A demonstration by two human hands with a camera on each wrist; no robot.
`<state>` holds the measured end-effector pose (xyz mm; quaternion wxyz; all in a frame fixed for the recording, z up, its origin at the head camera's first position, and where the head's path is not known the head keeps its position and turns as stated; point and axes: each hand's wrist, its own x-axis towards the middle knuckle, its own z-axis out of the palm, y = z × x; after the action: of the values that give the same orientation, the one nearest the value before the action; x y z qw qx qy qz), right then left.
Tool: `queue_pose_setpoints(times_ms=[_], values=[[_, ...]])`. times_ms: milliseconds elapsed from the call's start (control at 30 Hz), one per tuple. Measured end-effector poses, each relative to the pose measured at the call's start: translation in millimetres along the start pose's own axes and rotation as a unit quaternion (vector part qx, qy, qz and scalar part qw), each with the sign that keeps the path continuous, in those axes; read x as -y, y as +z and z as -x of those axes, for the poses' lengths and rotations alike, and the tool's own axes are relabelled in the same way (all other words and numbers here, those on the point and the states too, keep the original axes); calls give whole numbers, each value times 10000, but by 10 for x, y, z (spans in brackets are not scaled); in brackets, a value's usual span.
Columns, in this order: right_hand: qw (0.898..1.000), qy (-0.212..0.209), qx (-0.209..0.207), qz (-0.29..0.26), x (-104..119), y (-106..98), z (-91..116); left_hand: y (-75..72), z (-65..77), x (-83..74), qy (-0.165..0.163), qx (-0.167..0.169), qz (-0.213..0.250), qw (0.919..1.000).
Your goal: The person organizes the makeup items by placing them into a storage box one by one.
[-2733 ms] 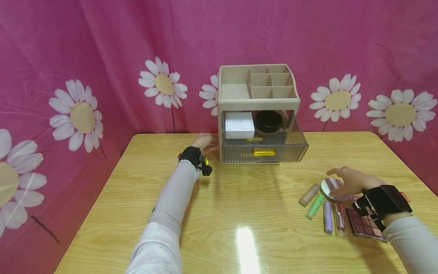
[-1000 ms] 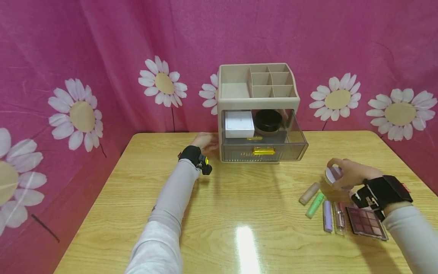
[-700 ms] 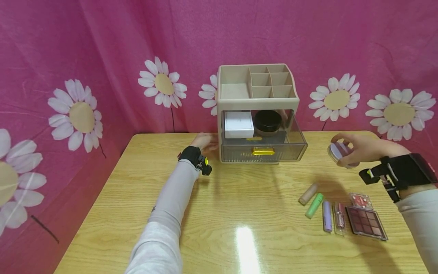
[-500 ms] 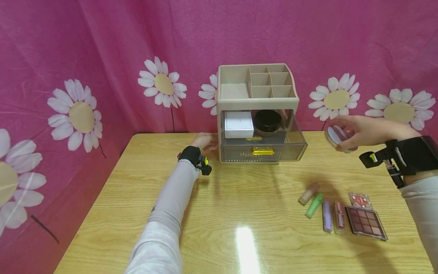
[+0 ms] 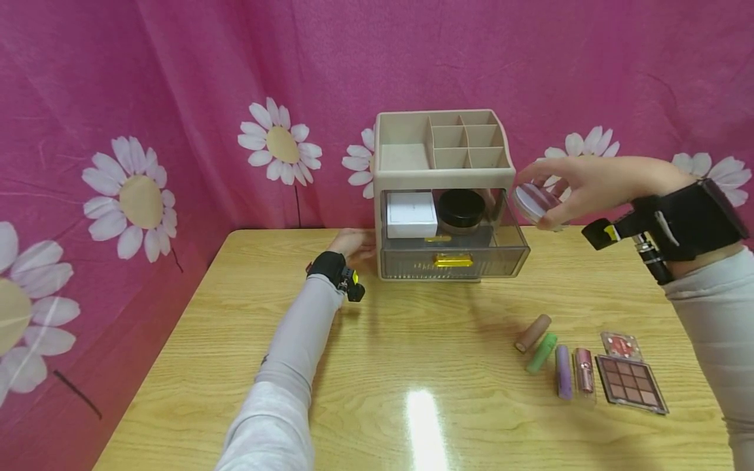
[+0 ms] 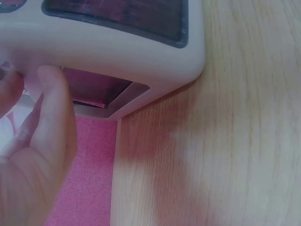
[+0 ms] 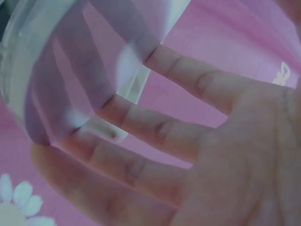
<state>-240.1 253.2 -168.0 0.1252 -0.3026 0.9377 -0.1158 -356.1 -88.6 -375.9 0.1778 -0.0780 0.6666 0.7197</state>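
Behind the desk (image 5: 483,418) hangs a pink cloth (image 5: 471,59) with big white flowers (image 5: 283,144) on it. The organizer (image 5: 444,178) stands upright at the back of the desk, and its drawer (image 5: 501,263) is pulled out. The left hand (image 5: 352,243) is at the left side of the organizer, with the fingers quite straight and touching it; they do not seem to grip. The right hand (image 5: 595,183) holds the compact (image 5: 535,201) in the air, between fingers and thumb, just beside the right side of the drawer.

The work looks to me partly done: a white box (image 5: 411,216) and a jar (image 5: 462,209) are in the drawer, and the compact is lifted but not inside. On the desk there remain a brown tube (image 5: 533,333), a green tube (image 5: 541,353), a purple tube (image 5: 563,373), a pink tube (image 5: 584,371), a palette (image 5: 630,381) and a red case (image 5: 621,345).

The compact is round, so it has no clear long axis. It is tilted, sloping down from left to right in the head view, and its shiny face, where the fingers are mirrored, is turned toward the palm.
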Motion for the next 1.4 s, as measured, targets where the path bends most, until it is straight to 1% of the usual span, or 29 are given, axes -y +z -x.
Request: queue_pose_setpoints(times_ms=[100,200,267,467,533,667,800,1000,1233,1400], values=[[9994,-298,156,-81,121,-34,-88,2,18,-8,8,-19,-34,10000],[9984,-509,244,-77,229,-47,-178,5,37,-17,-6,-37,-37,10000],[9976,-581,367,-55,292,-46,-238,7,47,-23,-10,-29,-49,10000],[9926,-745,948,-154,428,-4,-434,37,191,-106,-55,49,-6,10000],[9922,-678,1044,-50,468,7,-489,46,230,-122,-45,60,-40,10000],[9906,-530,1261,86,531,32,-588,45,223,-108,-8,78,-39,10000],[9871,-304,1571,-29,575,62,-659,44,218,-107,-32,98,-63,9999],[9858,45,1675,136,605,97,-716,42,219,-119,-75,103,-101,9999],[9802,418,1923,-198,619,135,-775,41,230,-116,-42,100,-91,9999],[9800,439,1939,-60,625,151,-804,39,230,-118,-59,113,-154,9998]])
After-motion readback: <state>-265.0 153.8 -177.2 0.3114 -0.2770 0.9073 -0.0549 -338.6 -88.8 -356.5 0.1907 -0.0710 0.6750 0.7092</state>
